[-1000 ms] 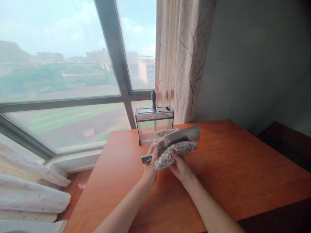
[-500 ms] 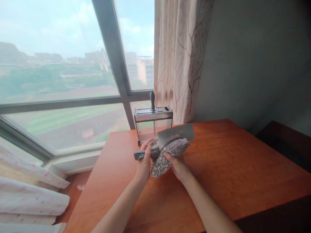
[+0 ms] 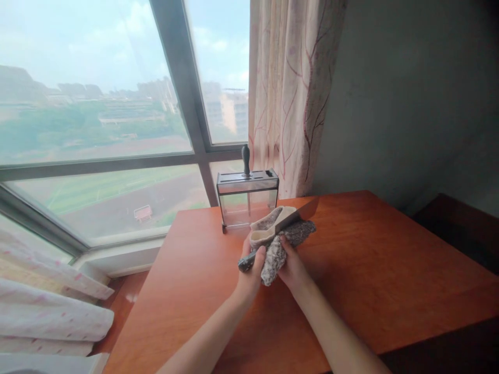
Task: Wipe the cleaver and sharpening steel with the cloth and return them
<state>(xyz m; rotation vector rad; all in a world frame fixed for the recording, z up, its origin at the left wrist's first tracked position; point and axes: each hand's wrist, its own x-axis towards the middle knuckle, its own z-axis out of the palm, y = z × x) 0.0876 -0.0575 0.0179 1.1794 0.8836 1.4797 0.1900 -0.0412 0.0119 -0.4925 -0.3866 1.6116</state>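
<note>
We find no readable text, label, brand or number on anything here, indoors or through the window.

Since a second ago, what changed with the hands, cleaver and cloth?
The cleaver rolled from blade face toward the camera to nearly edge-on. The left hand still grips its handle, now lower and nearer the right hand, which keeps the cloth wrapped on the blade. The knife holder and table are unmoved.
</note>
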